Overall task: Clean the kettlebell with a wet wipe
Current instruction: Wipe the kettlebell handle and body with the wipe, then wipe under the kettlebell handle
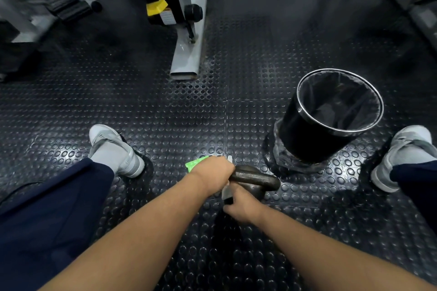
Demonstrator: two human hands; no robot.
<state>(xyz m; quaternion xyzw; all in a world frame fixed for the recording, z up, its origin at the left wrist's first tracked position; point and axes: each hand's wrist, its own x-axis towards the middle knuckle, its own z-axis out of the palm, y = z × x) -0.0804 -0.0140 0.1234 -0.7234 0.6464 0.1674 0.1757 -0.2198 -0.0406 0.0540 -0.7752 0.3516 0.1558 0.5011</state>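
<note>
Hands both on the job: left hand [212,171] curled over the left end of the handle of the dark cast-iron kettlebell [256,179], right hand [240,208] lower down, fingers closed round the tail of the greyish-white wet wipe [226,192]. Wipe looks sandwiched under my left palm, with a white corner poking out past the knuckles; can't tell how much of it is wrapped.

Kettlebell sits on the black studded rubber floor [165,113] between my feet, near the black round bin with a bag liner [307,134]. Bright green packet [195,163] just beyond my left hand, mostly hidden.

Handling call: bell is heavy, rigid and won't slide on rubber, so tilt it rather than lift it. Handle is the only sane grip; it may go slick once wet. Wipe is limp and thin and could snag or tear on rough casting, so keep it bunched.
</note>
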